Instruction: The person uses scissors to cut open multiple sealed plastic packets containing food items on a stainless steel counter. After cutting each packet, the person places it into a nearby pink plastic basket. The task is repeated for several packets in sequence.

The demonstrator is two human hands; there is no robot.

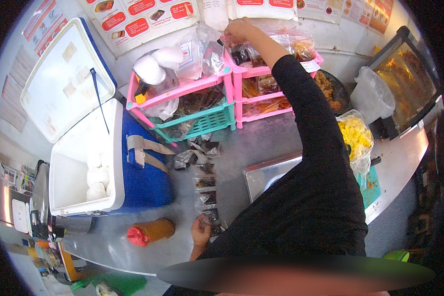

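At the upper middle, my right hand [239, 32] reaches over the top tier of a pink plastic rack [246, 68] that holds several clear plastic bags of food. Its fingers are curled; what they hold, if anything, is too small to make out. My left hand [201, 230] is low, near the counter's front, with its fingers curled at the near end of a row of small clear packets with dark contents [207, 198]. Whether it grips a packet is unclear. The row runs away from me across the grey metal counter [229, 166] towards the racks.
To the left stands an open blue-and-white cooler [148, 177] with white wrapped lumps inside. A red-capped bottle of brown sauce [153, 231] lies before it. A second rack [192, 122], a metal tray [259, 177], a bag of yellow food [355, 138] and a glass-fronted case [405, 81] surround the work area.
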